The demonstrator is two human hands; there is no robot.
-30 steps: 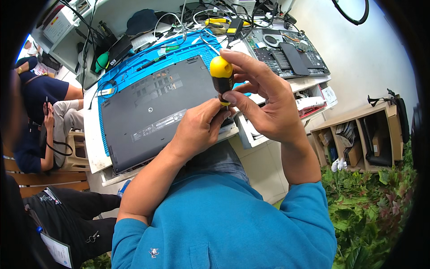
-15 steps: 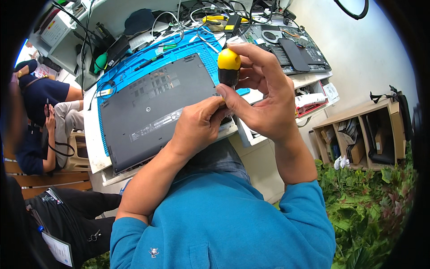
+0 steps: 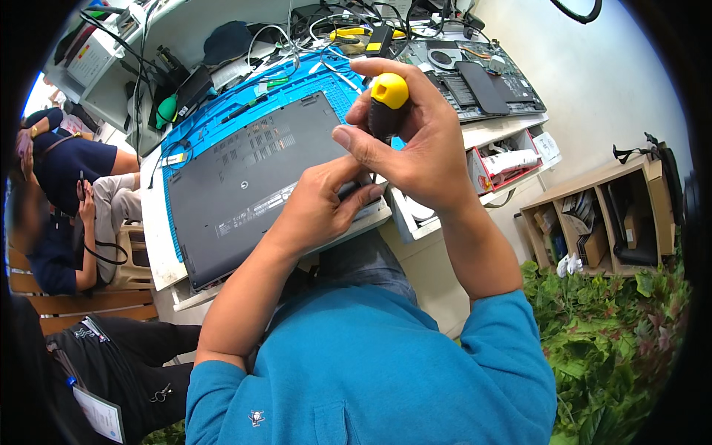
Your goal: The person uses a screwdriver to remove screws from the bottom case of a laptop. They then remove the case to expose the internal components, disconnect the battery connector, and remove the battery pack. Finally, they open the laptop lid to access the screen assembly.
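My right hand [image 3: 415,148] is round a screwdriver [image 3: 389,96] with a yellow cap and black handle, held upright above the right front corner of an upside-down dark grey laptop [image 3: 230,200]; its thumb and forefinger reach past the handle. My left hand [image 3: 315,200] lies at that corner, directly below the screwdriver, fingers bent inward; what its fingertips grip is hidden. The laptop rests on a blue silicone mat [image 3: 215,111] on a white desk [image 3: 153,222].
An opened laptop [image 3: 497,89] sits back right among cables and a yellow-handled tool [image 3: 345,33]. Below are an open drawer [image 3: 482,179] and wooden shelves [image 3: 586,193]. People sit at left [image 3: 55,152]; another in black trousers [image 3: 141,371] is close beside me. Leafy greenery [image 3: 608,334] fills the lower right.
My right hand has risen slightly and shifted left, its thumb moving off to the handle's left; the screwdriver's cap now tips toward the camera. My left hand has moved slightly leftward.
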